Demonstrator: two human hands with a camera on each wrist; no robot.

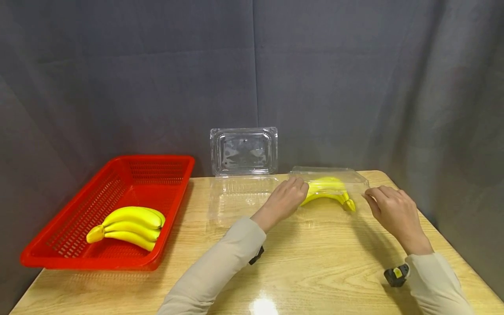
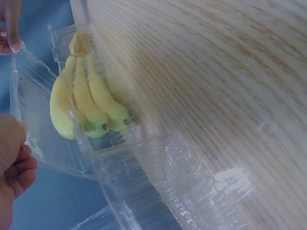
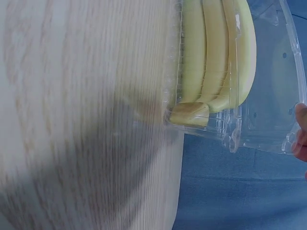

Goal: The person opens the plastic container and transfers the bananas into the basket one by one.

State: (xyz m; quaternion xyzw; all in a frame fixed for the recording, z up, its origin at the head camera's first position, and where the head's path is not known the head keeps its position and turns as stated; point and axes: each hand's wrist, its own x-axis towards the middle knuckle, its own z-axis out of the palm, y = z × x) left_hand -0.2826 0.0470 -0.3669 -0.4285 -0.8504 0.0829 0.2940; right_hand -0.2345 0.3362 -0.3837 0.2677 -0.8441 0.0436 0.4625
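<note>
A bunch of yellow bananas (image 1: 324, 197) lies in a clear plastic clamshell box at the right back of the table. The box's hinged lid (image 3: 268, 96) is tilted partway over the fruit, so the bananas show through it. My left hand (image 1: 285, 197) pinches the left front corner of that lid. At the lid's right front corner, the fingertips and thumb of my right hand (image 1: 393, 212) pinch its edge. In the left wrist view the bananas (image 2: 86, 96) sit inside the base below the raised lid, their stem toward my right hand.
A second clear clamshell box (image 1: 224, 205) stands directly left, its lid (image 1: 244, 151) upright at the back. Farther left, a red plastic basket (image 1: 173, 218) holds another banana bunch (image 1: 131, 223). A grey curtain (image 1: 334, 78) hangs behind the wooden table (image 1: 315, 271).
</note>
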